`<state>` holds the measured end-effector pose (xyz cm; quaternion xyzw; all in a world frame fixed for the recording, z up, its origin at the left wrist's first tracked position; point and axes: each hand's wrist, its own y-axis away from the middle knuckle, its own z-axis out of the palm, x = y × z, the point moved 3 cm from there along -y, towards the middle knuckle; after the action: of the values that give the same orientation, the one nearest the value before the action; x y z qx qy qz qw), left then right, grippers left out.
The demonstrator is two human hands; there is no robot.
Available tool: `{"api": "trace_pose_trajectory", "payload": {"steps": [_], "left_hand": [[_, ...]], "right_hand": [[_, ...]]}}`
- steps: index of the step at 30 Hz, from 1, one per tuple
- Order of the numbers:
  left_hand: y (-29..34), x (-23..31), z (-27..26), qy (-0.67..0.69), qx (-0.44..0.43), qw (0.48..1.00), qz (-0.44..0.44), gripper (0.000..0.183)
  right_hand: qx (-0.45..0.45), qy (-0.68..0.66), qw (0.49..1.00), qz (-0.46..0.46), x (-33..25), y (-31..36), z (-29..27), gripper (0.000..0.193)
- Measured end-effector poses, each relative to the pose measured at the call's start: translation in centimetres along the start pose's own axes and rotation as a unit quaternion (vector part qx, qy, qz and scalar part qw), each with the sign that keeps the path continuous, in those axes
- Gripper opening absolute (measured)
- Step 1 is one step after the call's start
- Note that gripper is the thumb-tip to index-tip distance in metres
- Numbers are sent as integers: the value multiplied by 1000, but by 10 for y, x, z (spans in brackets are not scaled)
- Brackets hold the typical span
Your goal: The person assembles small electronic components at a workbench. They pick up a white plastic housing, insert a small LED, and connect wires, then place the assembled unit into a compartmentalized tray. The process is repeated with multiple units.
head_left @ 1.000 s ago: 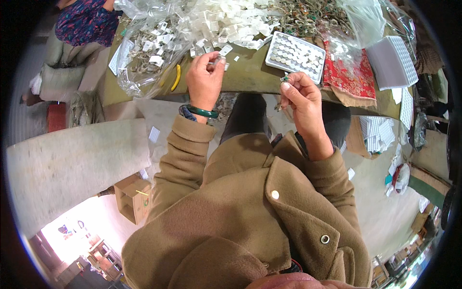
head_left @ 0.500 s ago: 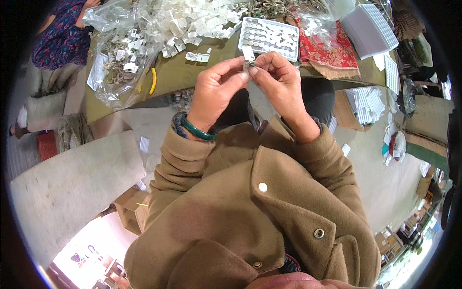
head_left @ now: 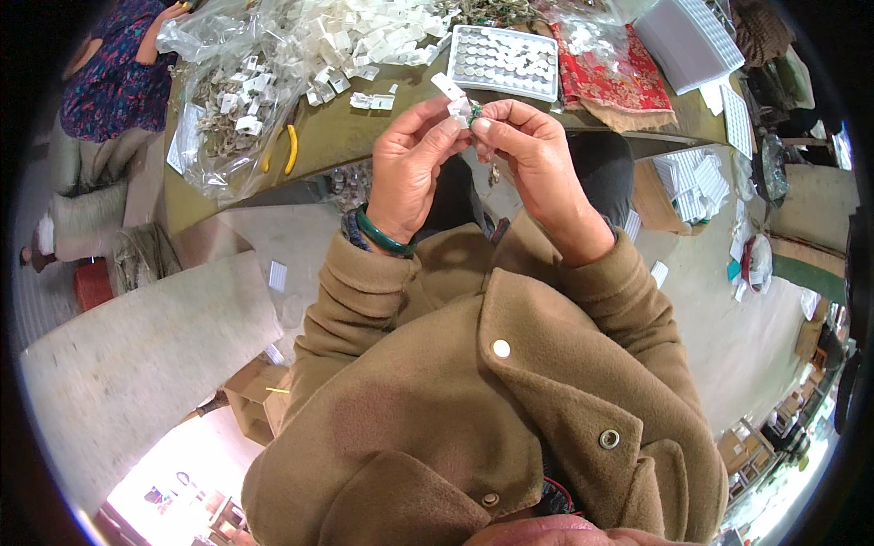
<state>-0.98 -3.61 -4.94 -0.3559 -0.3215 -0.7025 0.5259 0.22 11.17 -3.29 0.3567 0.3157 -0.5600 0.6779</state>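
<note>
My left hand (head_left: pixel 411 162) pinches a small white folded card (head_left: pixel 448 87) between thumb and fingertips just past the table's near edge. Against it, my right hand (head_left: pixel 533 150) pinches a small green, shiny piece (head_left: pixel 474 111), perhaps jewellery; its exact kind is too small to make out. A tiny metallic bit (head_left: pixel 494 174) dangles beneath my right fingers. Both sets of fingertips nearly touch, hiding part of what they hold. Just beyond them lies a white tray (head_left: pixel 503 95) with rows of small round whitish pieces.
White cards (head_left: pixel 382 41) are heaped on the olive table (head_left: pixel 319 136). A plastic bag (head_left: pixel 218 182) of small metallic pieces and yellow-handled pliers (head_left: pixel 291 150) lie left. Red patterned cloth (head_left: pixel 619 82) and stacked white trays (head_left: pixel 689 41) are right. Another person (head_left: pixel 118 77) is at far left.
The white card has tilted to the left and shows more of itself. The green piece and a dangling metallic bit now show at my right fingers. Both hands stay close together.
</note>
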Motion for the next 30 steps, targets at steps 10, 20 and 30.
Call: {"api": "trace_pose_trajectory", "payload": {"steps": [10, 20, 30], "left_hand": [[3, -1, 4, -119, 47, 991, 24, 30], [5, -7, 16, -157, 37, 987, 24, 34], [9, 15, 18, -166, 86, 981, -55, 25]], "right_hand": [[19, 200, 979, -40, -4, 1, -4, 9], [58, 162, 984, -36, 0, -1, -14, 7], [-60, 50, 997, 11, -16, 13, -8, 26]]}}
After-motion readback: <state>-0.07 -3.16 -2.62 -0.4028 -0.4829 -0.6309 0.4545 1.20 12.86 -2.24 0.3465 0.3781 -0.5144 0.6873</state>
